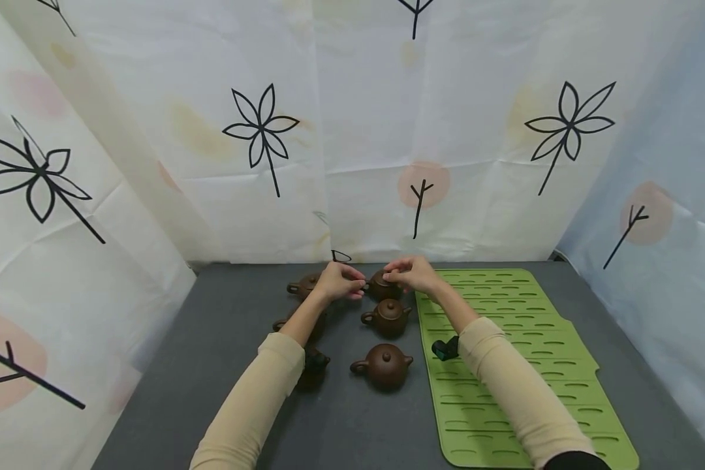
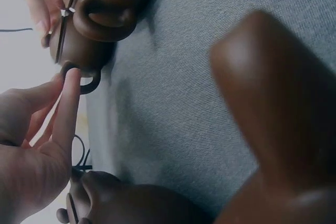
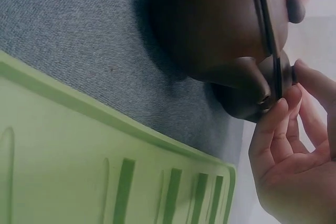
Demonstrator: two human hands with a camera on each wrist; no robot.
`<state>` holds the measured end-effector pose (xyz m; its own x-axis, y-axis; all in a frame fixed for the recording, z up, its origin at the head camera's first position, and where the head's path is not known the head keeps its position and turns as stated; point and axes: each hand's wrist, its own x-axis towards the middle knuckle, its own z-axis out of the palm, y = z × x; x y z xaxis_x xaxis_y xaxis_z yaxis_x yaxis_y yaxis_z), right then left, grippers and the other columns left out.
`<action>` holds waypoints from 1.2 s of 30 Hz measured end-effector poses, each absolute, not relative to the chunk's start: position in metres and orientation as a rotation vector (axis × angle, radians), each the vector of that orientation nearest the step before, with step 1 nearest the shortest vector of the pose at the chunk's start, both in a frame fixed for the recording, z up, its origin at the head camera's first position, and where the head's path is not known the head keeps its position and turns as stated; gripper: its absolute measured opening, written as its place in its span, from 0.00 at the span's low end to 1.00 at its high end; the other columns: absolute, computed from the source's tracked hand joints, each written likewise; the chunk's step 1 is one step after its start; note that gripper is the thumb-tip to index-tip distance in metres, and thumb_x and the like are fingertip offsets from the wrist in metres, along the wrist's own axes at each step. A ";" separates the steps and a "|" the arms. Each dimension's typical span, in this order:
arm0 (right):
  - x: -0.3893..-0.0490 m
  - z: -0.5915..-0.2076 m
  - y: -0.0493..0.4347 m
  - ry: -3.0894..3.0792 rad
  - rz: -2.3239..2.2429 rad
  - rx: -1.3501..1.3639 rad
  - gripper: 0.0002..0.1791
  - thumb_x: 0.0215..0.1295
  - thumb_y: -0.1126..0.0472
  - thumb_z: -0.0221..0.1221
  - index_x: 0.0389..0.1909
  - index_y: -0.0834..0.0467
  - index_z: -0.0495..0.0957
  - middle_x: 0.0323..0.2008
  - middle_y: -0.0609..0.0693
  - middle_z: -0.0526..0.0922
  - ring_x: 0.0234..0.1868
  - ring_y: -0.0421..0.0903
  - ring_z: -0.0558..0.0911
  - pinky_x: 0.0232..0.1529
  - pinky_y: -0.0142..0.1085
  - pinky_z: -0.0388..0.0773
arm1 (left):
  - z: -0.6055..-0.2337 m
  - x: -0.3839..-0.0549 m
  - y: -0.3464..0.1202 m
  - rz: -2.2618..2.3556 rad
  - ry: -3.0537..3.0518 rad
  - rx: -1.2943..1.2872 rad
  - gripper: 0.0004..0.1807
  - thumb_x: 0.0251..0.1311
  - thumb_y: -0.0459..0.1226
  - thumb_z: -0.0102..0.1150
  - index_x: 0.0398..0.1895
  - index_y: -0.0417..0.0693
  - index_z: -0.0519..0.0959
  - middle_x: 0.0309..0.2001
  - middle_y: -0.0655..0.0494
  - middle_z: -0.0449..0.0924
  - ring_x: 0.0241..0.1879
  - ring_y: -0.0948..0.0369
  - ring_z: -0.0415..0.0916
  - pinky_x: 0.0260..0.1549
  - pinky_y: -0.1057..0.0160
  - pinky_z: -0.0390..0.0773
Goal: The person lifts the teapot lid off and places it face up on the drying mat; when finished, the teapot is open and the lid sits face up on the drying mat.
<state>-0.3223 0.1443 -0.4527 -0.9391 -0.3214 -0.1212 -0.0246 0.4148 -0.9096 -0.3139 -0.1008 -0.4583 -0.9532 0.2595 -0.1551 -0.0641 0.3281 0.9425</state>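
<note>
Brown teapots stand in two columns on the dark grey tabletop. At the far end of the right column, the far teapot [image 1: 382,287] is between both hands. My left hand [image 1: 336,282] pinches its loop handle [image 2: 93,83] between thumb and finger. On the opposite side, my right hand [image 1: 414,274] holds this pot near its spout and lid, with one fingertip at the lid knob [image 3: 294,75]. A middle teapot [image 1: 388,318] sits just nearer, handle to the left and spout to the right. Nearer still is a rounder teapot [image 1: 386,369].
A green ribbed mat [image 1: 505,391] lies under the right forearm, right of the pots. In the left column, a far teapot [image 1: 303,286] and a near teapot [image 1: 314,365] are partly hidden by the left arm. Patterned cloth [image 1: 364,130] hangs behind the table.
</note>
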 end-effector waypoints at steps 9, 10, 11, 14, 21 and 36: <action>-0.322 -0.463 0.142 2.393 -1.591 -0.253 0.20 0.76 0.52 0.69 0.60 0.60 0.87 0.32 0.43 0.83 0.31 0.42 0.77 0.38 0.42 0.83 | -0.459 -0.312 -0.098 1.708 2.309 0.118 0.10 0.72 0.25 0.65 0.51 0.26 0.87 0.49 0.28 0.89 0.25 0.65 0.87 0.36 0.61 0.92; -0.322 -0.463 0.142 2.392 -1.596 -0.248 0.20 0.76 0.52 0.68 0.60 0.60 0.87 0.32 0.43 0.83 0.31 0.42 0.76 0.37 0.42 0.82 | -0.460 -0.312 -0.098 1.708 2.308 0.116 0.10 0.72 0.25 0.65 0.51 0.26 0.87 0.49 0.27 0.89 0.25 0.65 0.87 0.35 0.62 0.92; -0.322 -0.464 0.142 2.392 -1.599 -0.242 0.20 0.76 0.51 0.68 0.59 0.59 0.87 0.32 0.43 0.83 0.31 0.42 0.76 0.36 0.41 0.81 | -0.460 -0.312 -0.097 1.707 2.306 0.114 0.10 0.73 0.25 0.65 0.51 0.27 0.87 0.49 0.27 0.89 0.25 0.65 0.87 0.35 0.63 0.92; -0.321 -0.464 0.141 2.399 -1.599 -0.233 0.20 0.76 0.51 0.68 0.59 0.59 0.87 0.33 0.43 0.83 0.31 0.44 0.76 0.34 0.40 0.79 | -0.460 -0.313 -0.098 1.708 2.303 0.111 0.09 0.72 0.26 0.65 0.51 0.27 0.87 0.48 0.28 0.89 0.25 0.65 0.87 0.35 0.62 0.92; -0.322 -0.465 0.140 2.436 -1.593 -0.259 0.19 0.77 0.51 0.68 0.59 0.59 0.87 0.34 0.43 0.82 0.31 0.44 0.75 0.33 0.41 0.78 | -0.460 -0.314 -0.099 1.722 2.290 0.109 0.10 0.72 0.26 0.66 0.51 0.27 0.87 0.47 0.29 0.90 0.25 0.65 0.87 0.37 0.59 0.93; -0.311 -0.450 0.150 2.425 -1.654 -0.296 0.23 0.78 0.49 0.66 0.63 0.60 0.84 0.52 0.55 0.82 0.38 0.47 0.75 0.35 0.41 0.80 | -0.461 -0.312 -0.099 1.684 2.336 0.139 0.10 0.73 0.27 0.65 0.52 0.29 0.87 0.51 0.27 0.88 0.28 0.64 0.87 0.45 0.49 0.93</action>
